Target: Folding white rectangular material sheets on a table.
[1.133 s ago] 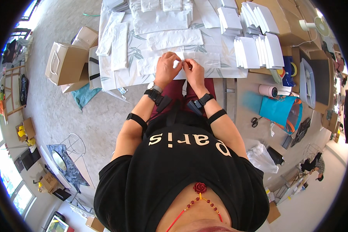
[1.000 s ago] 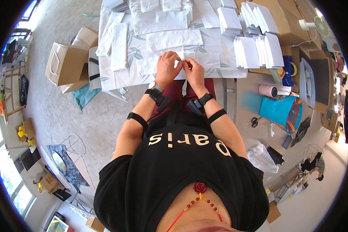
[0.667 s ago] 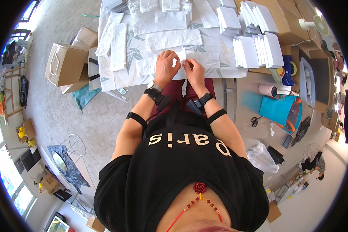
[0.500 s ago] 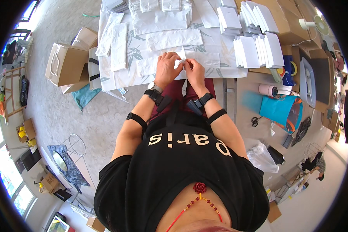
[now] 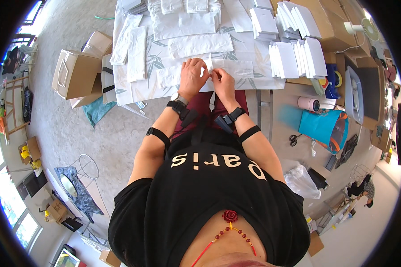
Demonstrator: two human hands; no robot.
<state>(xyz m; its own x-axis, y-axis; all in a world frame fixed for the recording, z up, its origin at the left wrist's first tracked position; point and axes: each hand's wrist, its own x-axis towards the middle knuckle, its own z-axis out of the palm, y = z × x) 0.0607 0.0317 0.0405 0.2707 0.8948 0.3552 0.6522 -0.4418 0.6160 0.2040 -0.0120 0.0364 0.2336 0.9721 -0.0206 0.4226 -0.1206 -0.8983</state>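
Note:
A long flat white folded piece, thin like cloth or plastic film, lies crosswise on the table near its front edge. Over its middle a narrow white strip sticks up between my hands. Fingers bent, my left hand pinches at the strip from the left. From the right, the thumb and fingertips of my right hand press together on the strip's near end. The fingertips nearly meet and partly cover the strip. Another folded white piece lies just beyond.
The table wears a leaf-patterned cover. Folded white pieces lie at left, with a larger pile at the back. Stacks of white cards or small boxes stand at right. Cardboard boxes and a blue bag flank the table.
My fingertips have shifted slightly toward me along the strip, and my left thumb and forefinger have changed their hold. The pieces on the table have stayed put.

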